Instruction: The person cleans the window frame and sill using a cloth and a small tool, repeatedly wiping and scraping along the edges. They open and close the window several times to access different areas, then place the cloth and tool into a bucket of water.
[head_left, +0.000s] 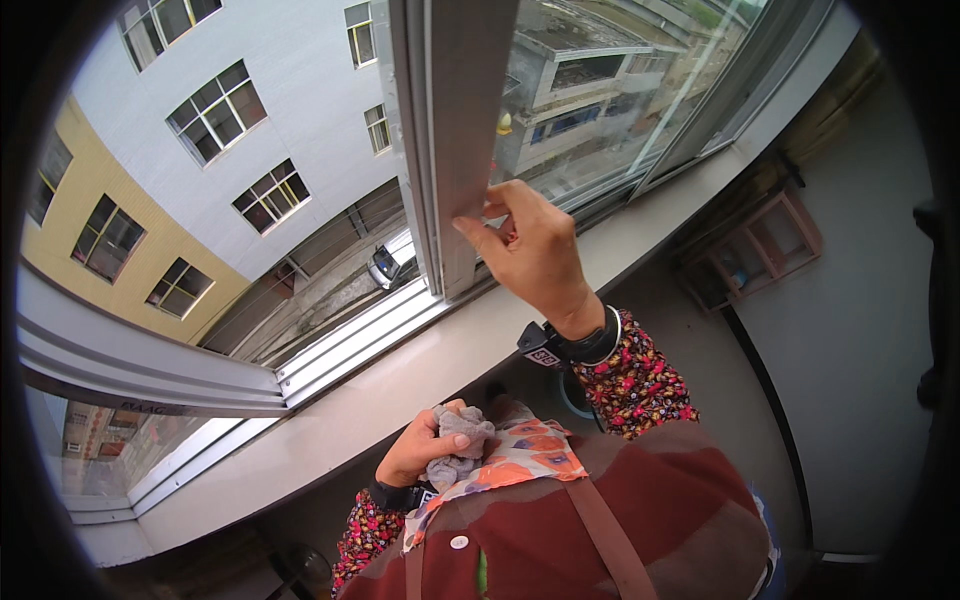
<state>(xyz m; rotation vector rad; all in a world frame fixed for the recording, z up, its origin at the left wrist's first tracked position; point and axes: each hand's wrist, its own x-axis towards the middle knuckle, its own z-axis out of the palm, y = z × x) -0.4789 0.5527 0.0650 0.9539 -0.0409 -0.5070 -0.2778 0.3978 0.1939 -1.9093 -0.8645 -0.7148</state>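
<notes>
My left hand (420, 448) is closed around a crumpled grey cloth (463, 441), held low in front of my apron. Further up, my right hand (536, 251) reaches to the sliding window sash, thumb tip at the face of its upright metal frame (459, 150) and index finger by the edge that borders the glass (600, 112). Thumb and index finger are apart; whether the hidden fingertips press on the frame, I cannot tell. Beneath that hand runs the pale window sill (405, 345). Left of the upright frame the window stands open above its metal track (360, 330).
Another window frame (150, 360) is at the left. Through the opening appear a building (300, 97) and a parked vehicle (386, 266) far below. Inside, a pink shelf unit (772, 240) lies to the right, and part of a blue basin (574, 397) shows below the sill.
</notes>
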